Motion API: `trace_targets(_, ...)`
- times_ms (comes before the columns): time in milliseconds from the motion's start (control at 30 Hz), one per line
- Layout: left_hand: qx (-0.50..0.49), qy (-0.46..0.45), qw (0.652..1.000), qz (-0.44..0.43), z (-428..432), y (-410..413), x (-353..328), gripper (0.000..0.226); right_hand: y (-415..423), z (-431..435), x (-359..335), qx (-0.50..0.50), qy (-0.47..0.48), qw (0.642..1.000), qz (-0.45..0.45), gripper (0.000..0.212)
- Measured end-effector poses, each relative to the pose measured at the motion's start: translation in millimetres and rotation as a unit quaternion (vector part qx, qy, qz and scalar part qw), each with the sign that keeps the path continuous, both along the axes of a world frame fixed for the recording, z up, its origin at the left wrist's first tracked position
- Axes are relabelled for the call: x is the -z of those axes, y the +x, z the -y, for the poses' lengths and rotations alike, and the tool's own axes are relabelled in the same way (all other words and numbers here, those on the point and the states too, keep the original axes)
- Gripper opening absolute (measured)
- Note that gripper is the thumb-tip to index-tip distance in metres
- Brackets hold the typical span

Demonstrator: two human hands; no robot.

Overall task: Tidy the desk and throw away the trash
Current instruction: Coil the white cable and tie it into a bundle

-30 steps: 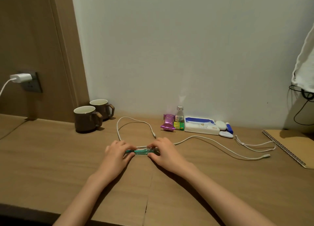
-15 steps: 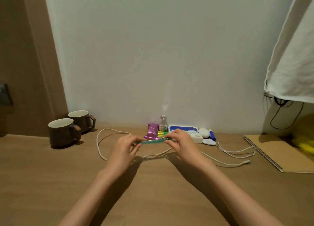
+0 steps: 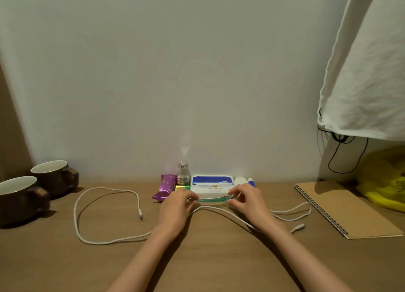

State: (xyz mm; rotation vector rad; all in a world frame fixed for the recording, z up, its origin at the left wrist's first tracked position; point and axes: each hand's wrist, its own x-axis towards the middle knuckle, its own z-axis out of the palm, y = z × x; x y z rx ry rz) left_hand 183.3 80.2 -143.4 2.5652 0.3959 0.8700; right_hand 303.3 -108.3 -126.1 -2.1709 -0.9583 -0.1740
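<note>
A small clear bottle (image 3: 183,176) holding pale beads stands at 12 o'clock on the wooden table (image 3: 65,267). Two brown mugs (image 3: 20,200) (image 3: 55,177) with white insides sit at 9. The fingers of the left hand (image 3: 177,206) and right hand (image 3: 247,201) pinch the ends of one thin green strip (image 3: 213,201), just before a tissue pack (image 3: 210,184). One spiral notebook (image 3: 348,210) lies at 3.

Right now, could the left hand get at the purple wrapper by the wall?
Probably yes. The purple wrapper lies just beyond the left hand, with nothing between them, but that hand pinches the green strip and would have to let go first.
</note>
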Motion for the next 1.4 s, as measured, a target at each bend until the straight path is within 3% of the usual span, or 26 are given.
trace_targets(167, -0.017, 0.020, 0.999, -0.022, -4, 10, 9, 0.014, 6, -6, 5, 0.011, -0.005, 1.000, 0.009, 0.014)
trace_targets(600, -0.071, 0.039, 0.997, 0.021, -2, 12, 9, 0.007, 8, -14, 14, 0.075, 0.009, 0.997, 0.035, 0.018)
trace_targets(867, -0.016, 0.086, 0.994, 0.060, 9, 5, 0, 0.012, 5, 3, -3, 0.070, 0.037, 0.995, 0.054, 0.011)
trace_targets(1100, 0.125, 0.105, 0.986, 0.015, 44, 4, -5, 0.033, -16, 49, -34, 0.016, -0.001, 0.999, -0.049, 0.018)
trace_targets(1233, 0.120, 0.120, 0.985, -0.039, 55, 5, 1, 0.039, -30, 62, -32, -0.018, -0.053, 0.995, -0.087, 0.018)
trace_targets(1400, 0.108, 0.111, 0.986, -0.054, 55, 0, 9, 0.030, -36, 58, -16, -0.039, -0.111, 0.987, -0.106, 0.012)
